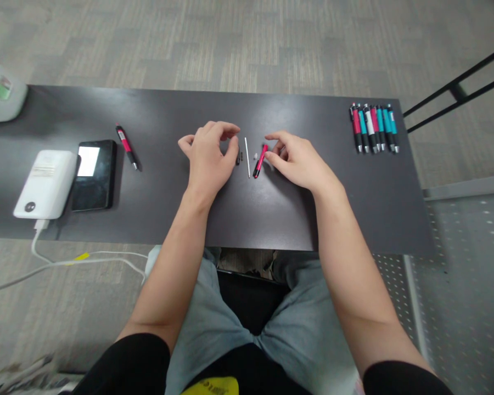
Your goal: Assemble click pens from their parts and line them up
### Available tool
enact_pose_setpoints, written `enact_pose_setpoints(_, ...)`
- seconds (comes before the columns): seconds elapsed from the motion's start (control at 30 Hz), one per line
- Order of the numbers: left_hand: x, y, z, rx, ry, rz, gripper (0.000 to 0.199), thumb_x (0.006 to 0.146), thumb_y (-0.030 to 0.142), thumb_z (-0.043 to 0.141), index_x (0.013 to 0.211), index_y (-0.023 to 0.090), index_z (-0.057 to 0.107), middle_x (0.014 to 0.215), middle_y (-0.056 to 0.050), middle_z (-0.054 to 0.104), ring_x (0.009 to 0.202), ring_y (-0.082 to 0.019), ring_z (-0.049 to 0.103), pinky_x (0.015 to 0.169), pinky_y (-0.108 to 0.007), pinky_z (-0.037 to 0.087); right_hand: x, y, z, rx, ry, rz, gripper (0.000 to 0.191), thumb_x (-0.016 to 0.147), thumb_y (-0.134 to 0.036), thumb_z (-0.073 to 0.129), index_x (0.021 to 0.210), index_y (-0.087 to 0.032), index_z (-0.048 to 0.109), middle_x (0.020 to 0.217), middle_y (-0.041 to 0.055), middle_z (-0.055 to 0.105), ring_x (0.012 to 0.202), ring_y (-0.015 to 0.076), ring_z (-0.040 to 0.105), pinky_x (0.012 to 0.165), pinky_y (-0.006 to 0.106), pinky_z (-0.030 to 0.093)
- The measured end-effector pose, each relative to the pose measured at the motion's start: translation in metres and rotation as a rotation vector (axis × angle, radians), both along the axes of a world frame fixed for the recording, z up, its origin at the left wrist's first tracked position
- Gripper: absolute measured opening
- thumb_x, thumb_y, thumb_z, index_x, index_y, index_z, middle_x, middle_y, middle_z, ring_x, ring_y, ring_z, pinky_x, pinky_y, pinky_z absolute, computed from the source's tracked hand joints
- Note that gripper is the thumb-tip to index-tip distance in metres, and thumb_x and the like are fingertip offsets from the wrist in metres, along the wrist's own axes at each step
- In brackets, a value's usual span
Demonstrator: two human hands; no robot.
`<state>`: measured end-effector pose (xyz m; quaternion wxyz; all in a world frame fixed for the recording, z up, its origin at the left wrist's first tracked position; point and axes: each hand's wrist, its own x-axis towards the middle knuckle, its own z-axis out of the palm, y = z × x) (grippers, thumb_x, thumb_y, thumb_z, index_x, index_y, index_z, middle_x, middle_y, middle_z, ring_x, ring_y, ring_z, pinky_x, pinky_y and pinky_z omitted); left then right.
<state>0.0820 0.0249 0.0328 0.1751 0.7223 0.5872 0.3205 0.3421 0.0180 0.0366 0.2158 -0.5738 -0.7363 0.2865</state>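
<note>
Parts of a taken-apart pen lie in the middle of the dark table. Among them are a thin silvery refill (247,158), a red-and-black pen barrel (260,161), small black pieces (237,159) and a tiny pale piece (255,156). My left hand (212,153) is just left of the black pieces, with its thumb and curved fingers apart and nothing visible between them. To the right of the barrel, my right hand (295,159) has its forefinger and thumb spread. The right thumb is beside the barrel; whether it touches, I cannot tell.
Several red, teal and white pens (374,129) form a row at the table's far right. To the left lie a red-and-black pen (127,147), a black device (101,184) and a white power bank (45,184) with a cable (37,241). A white container (2,90) stands at the left edge.
</note>
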Motion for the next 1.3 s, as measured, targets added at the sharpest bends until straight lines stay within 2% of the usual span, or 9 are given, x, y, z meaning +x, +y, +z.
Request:
enact_pose_setpoints(0.13, -0.005, 0.002, -0.002, 0.009, -0.01, 0.007, 0.024, 0.121, 0.038, 0.071, 0.142, 0.038, 0.083, 0.146, -0.008, 0.092, 0.144, -0.04, 0.079, 0.139, -0.067, 0.041, 0.0, -0.002, -0.001, 0.036, -0.026, 0.018, 0.052, 0.111, -0.048, 0.086, 0.161, -0.033, 0.084, 0.134, 0.0113, 0.086, 0.116, 0.036, 0.082, 0.121, 0.058, 0.071)
enact_pose_setpoints(0.3, 0.0, 0.001, -0.003, 0.005, 0.004, -0.044, 0.021, 0.119, 0.035, 0.072, 0.133, 0.041, 0.085, 0.146, -0.004, 0.091, 0.142, -0.039, 0.079, 0.139, -0.067, 0.041, -0.001, -0.005, -0.003, 0.038, -0.032, 0.015, 0.059, 0.106, -0.048, 0.094, 0.162, -0.03, 0.084, 0.153, 0.0156, 0.078, 0.123, 0.0364, 0.083, 0.119, 0.055, 0.073)
enact_pose_setpoints(0.53, -0.002, 0.006, -0.007, 0.004, -0.02, -0.041, 0.019, 0.115, 0.038, 0.077, 0.13, 0.041, 0.088, 0.138, -0.004, 0.09, 0.14, -0.041, 0.079, 0.131, -0.064, 0.044, 0.008, 0.003, -0.016, 0.029, 0.071, 0.015, 0.065, 0.104, -0.041, 0.094, 0.167, -0.029, 0.079, 0.159, 0.0166, 0.076, 0.116, 0.0355, 0.084, 0.122, 0.063, 0.074)
enact_pose_setpoints(0.63, -0.003, 0.007, -0.009, 0.005, -0.015, -0.035, 0.02, 0.114, 0.034, 0.078, 0.129, 0.041, 0.089, 0.139, -0.004, 0.09, 0.138, -0.041, 0.081, 0.129, -0.064, 0.044, 0.01, 0.004, -0.021, 0.047, 0.097, 0.019, 0.069, 0.103, -0.046, 0.099, 0.166, -0.029, 0.079, 0.161, 0.0177, 0.074, 0.127, 0.0396, 0.084, 0.125, 0.065, 0.074)
enact_pose_setpoints(0.8, -0.001, 0.007, -0.012, 0.028, -0.009, -0.05, 0.023, 0.112, 0.027, 0.079, 0.129, 0.039, 0.089, 0.138, -0.005, 0.089, 0.136, -0.041, 0.082, 0.128, -0.064, 0.046, 0.008, 0.002, -0.019, 0.074, 0.087, 0.049, 0.091, 0.093, -0.056, 0.111, 0.172, -0.028, 0.076, 0.177, 0.0196, 0.066, 0.142, 0.0468, 0.08, 0.13, 0.07, 0.071)
enact_pose_setpoints(0.9, 0.003, 0.005, -0.017, 0.061, -0.007, -0.094, 0.021, 0.111, 0.027, 0.082, 0.128, 0.037, 0.088, 0.136, -0.006, 0.089, 0.135, -0.04, 0.079, 0.127, -0.063, 0.047, 0.008, 0.002, -0.016, 0.066, 0.076, 0.079, 0.1, 0.088, -0.056, 0.114, 0.175, -0.029, 0.075, 0.18, 0.0188, 0.067, 0.144, 0.0471, 0.079, 0.132, 0.07, 0.069)
enact_pose_setpoints(0.97, 0.008, 0.002, -0.02, 0.071, 0.021, -0.131, 0.02, 0.111, 0.029, 0.085, 0.128, 0.036, 0.088, 0.136, -0.007, 0.088, 0.136, -0.041, 0.077, 0.127, -0.063, 0.047, 0.01, 0.003, -0.017, 0.059, 0.077, 0.09, 0.098, 0.088, -0.052, 0.114, 0.175, -0.028, 0.075, 0.176, 0.018, 0.071, 0.143, 0.0458, 0.08, 0.132, 0.068, 0.069)
enact_pose_setpoints(1.13, 0.022, -0.005, -0.026, 0.078, 0.083, -0.185, 0.015, 0.108, 0.026, 0.087, 0.119, 0.035, 0.091, 0.132, -0.01, 0.087, 0.136, -0.043, 0.073, 0.125, -0.068, 0.046, 0.014, 0.006, -0.026, 0.069, 0.159, 0.086, 0.091, 0.088, -0.045, 0.111, 0.172, -0.03, 0.078, 0.173, 0.0157, 0.074, 0.133, 0.0411, 0.084, 0.119, 0.061, 0.076)
enact_pose_setpoints(1.3, 0.024, -0.003, -0.024, 0.126, 0.018, -0.145, 0.01, 0.112, 0.027, 0.084, 0.113, 0.035, 0.09, 0.124, -0.009, 0.09, 0.134, -0.043, 0.073, 0.127, -0.069, 0.045, 0.017, 0.005, -0.024, 0.056, 0.37, -0.002, 0.093, 0.084, -0.048, 0.113, 0.169, -0.033, 0.078, 0.181, 0.0138, 0.069, 0.126, 0.037, 0.088, 0.099, 0.052, 0.08)
